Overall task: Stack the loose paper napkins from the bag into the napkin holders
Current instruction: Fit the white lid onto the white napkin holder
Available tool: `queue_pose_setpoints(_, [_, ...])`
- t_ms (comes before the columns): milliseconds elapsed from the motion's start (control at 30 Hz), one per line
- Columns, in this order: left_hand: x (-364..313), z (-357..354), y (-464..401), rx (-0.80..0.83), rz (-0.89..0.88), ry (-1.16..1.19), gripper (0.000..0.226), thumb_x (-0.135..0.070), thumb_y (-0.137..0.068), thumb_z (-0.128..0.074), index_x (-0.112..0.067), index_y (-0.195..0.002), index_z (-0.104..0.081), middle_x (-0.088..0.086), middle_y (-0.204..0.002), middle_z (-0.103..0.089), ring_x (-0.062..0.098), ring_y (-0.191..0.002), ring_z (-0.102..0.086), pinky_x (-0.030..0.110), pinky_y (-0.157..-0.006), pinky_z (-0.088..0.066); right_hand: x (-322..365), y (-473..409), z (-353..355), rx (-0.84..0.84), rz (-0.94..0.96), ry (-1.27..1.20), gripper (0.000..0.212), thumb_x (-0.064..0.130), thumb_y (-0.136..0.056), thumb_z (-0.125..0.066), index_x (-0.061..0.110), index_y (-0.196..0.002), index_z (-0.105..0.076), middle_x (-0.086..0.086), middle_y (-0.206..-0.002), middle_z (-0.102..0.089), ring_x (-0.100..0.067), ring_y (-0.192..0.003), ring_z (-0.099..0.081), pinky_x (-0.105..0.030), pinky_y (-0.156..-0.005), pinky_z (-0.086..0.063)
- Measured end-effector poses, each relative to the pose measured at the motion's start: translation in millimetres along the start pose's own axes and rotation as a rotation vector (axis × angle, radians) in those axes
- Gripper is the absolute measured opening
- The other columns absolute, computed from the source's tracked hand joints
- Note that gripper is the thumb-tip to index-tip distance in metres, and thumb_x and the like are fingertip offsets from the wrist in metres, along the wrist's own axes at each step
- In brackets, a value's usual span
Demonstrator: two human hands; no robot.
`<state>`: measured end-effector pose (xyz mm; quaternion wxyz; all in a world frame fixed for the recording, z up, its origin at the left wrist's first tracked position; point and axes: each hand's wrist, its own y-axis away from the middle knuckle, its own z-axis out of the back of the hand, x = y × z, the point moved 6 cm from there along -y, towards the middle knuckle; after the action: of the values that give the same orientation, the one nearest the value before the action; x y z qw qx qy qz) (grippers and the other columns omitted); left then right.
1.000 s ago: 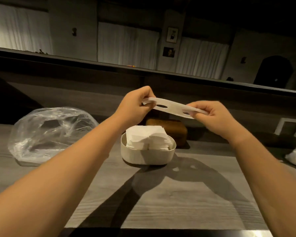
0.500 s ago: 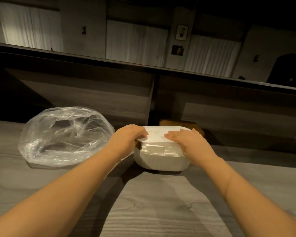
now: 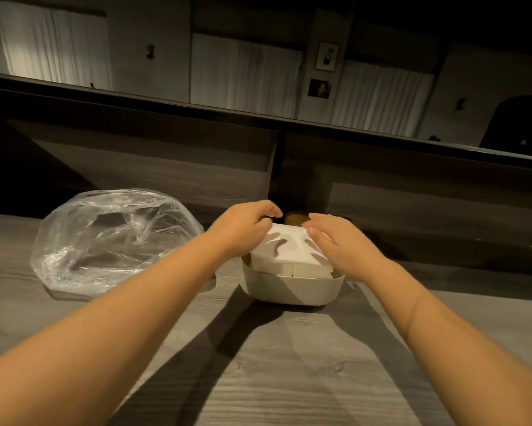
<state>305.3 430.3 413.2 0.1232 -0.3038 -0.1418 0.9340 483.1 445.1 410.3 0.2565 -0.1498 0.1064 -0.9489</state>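
While both forearms reach up from the frame's lower corners, the left hand (image 3: 244, 227) curls its fingers over the far left edge of the white flat lid (image 3: 284, 245), and the right hand (image 3: 340, 244) presses it with nearly straight fingers. Below it, white paper napkins (image 3: 292, 268) fill the cream oval holder (image 3: 289, 289) at centre. Left of centre lies the clear plastic bag (image 3: 114, 241), with bare grey wood-grain tabletop (image 3: 289, 379) below.
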Motion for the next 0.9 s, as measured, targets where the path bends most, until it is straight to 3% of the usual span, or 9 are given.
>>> queue_pose_setpoints(67, [-8,-21,-9,0.087,0.051,-0.066,0.042,-0.036,-0.103,-0.041,-0.027,-0.144,-0.044,-0.001,-0.144,-0.049,0.02,-0.132,-0.046,0.04,-0.109,-0.039,6,-11,-13,0.028,0.007,0.036,0.043,0.038,-0.106,-0.03,0.026,-0.145,-0.045,0.004,-0.153,-0.04,-0.015,-0.142,-0.033,-0.036,-0.119,-0.023])
queue_pose_setpoints(167, [-2,-53,-8,0.226,0.096,-0.34,0.045,-0.043,-0.103,-0.035,-0.024,-0.143,-0.043,0.005,-0.153,-0.037,0.029,-0.146,-0.027,0.056,-0.119,-0.019,-3,-12,-38,0.09,-0.031,0.043,0.043,0.04,-0.105,-0.029,0.033,-0.147,-0.04,0.005,-0.156,-0.036,-0.021,-0.144,-0.031,-0.048,-0.118,-0.027])
queue_pose_setpoints(267, [7,-67,2,0.204,0.111,-0.46,0.056,-0.048,-0.104,-0.026,-0.024,-0.155,-0.022,0.004,-0.165,-0.012,0.027,-0.152,-0.007,0.053,-0.122,-0.009,-6,-5,-51,0.111,-0.027,0.097,0.044,0.039,-0.106,-0.028,0.038,-0.15,-0.033,0.007,-0.161,-0.023,-0.023,-0.149,-0.019,-0.05,-0.121,-0.019])
queue_pose_setpoints(433, [6,-65,0,0.231,0.116,-0.436,0.055,-0.047,-0.105,-0.026,-0.023,-0.154,-0.026,0.005,-0.165,-0.014,0.028,-0.152,-0.007,0.056,-0.121,-0.006,-4,-9,-46,0.193,-0.045,0.086,0.045,0.038,-0.106,-0.029,0.036,-0.151,-0.033,0.006,-0.161,-0.023,-0.023,-0.149,-0.018,-0.045,-0.122,-0.016])
queue_pose_setpoints(500, [3,-61,-1,0.232,0.106,-0.407,0.052,-0.045,-0.105,-0.027,-0.022,-0.151,-0.03,0.005,-0.164,-0.017,0.028,-0.152,-0.008,0.058,-0.12,-0.004,1,-13,-41,0.22,-0.05,0.121,0.045,0.039,-0.106,-0.028,0.036,-0.15,-0.034,0.006,-0.161,-0.025,-0.023,-0.149,-0.019,-0.051,-0.121,-0.016])
queue_pose_setpoints(567, [-3,-55,2,0.198,0.089,-0.359,0.051,-0.04,-0.106,-0.027,-0.02,-0.153,-0.027,0.005,-0.164,-0.017,0.027,-0.152,-0.007,0.057,-0.12,-0.002,16,-16,-34,0.198,-0.045,0.161,0.043,0.034,-0.105,-0.033,0.032,-0.148,-0.037,0.005,-0.159,-0.028,-0.022,-0.149,-0.018,-0.055,-0.121,-0.012])
queue_pose_setpoints(667, [-6,-26,7,0.065,0.072,-0.346,0.054,-0.034,-0.105,-0.031,-0.017,-0.156,-0.02,0.004,-0.165,-0.015,0.024,-0.153,-0.003,0.053,-0.121,0.0,61,-26,-26,0.065,0.025,0.134,0.05,0.022,-0.1,-0.05,0.021,-0.148,-0.037,0.001,-0.157,-0.034,-0.02,-0.149,-0.017,-0.047,-0.122,-0.009])
queue_pose_setpoints(767, [12,28,14,-0.108,0.088,-0.478,0.053,-0.035,-0.103,-0.03,-0.02,-0.154,-0.025,0.002,-0.164,-0.016,0.023,-0.153,0.001,0.059,-0.118,0.005,113,-44,-20,-0.107,0.158,0.01,0.036,0.017,-0.097,-0.051,0.017,-0.134,-0.053,-0.002,-0.137,-0.054,-0.019,-0.135,-0.041,-0.036,-0.122,-0.018])
queue_pose_setpoints(900, [78,94,37,-0.168,0.305,-0.642,0.067,-0.059,-0.1,-0.031,-0.037,-0.156,-0.002,0.0,-0.166,-0.005,0.029,-0.152,0.006,0.07,-0.112,0.003,170,-65,-32,-0.133,0.181,-0.178,0.041,0.013,-0.097,-0.049,0.017,-0.138,-0.049,-0.001,-0.143,-0.047,-0.019,-0.135,-0.039,-0.033,-0.111,-0.031])
